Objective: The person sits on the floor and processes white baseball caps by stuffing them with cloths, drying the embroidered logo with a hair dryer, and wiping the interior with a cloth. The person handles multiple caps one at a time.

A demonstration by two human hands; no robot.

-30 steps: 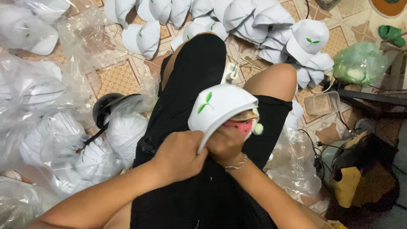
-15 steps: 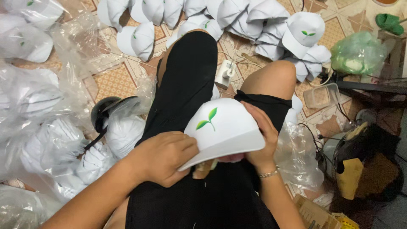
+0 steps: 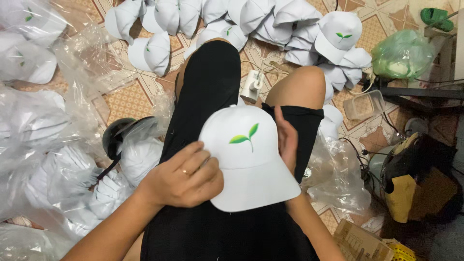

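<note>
A white cap (image 3: pixel 249 157) with a green leaf print on its front rests on my lap, brim pointing toward me. My left hand (image 3: pixel 181 175) grips its left side near the brim, a ring on one finger. My right hand (image 3: pixel 287 140) is cupped against the cap's right side, partly hidden behind the crown. I sit on the floor in black shorts, knees bent apart.
A row of white caps (image 3: pixel 270 19) lies ahead on the patterned tile floor. Clear plastic bags with caps (image 3: pixel 43 159) pile up at left. A white plug (image 3: pixel 251 86), a green bag (image 3: pixel 403 53), a clear tub (image 3: pixel 362 104) and dark clutter (image 3: pixel 415 174) sit at right.
The cap has been turned from inside-up to crown-up and settled on my lap. My right hand moved from under it to its right side.
</note>
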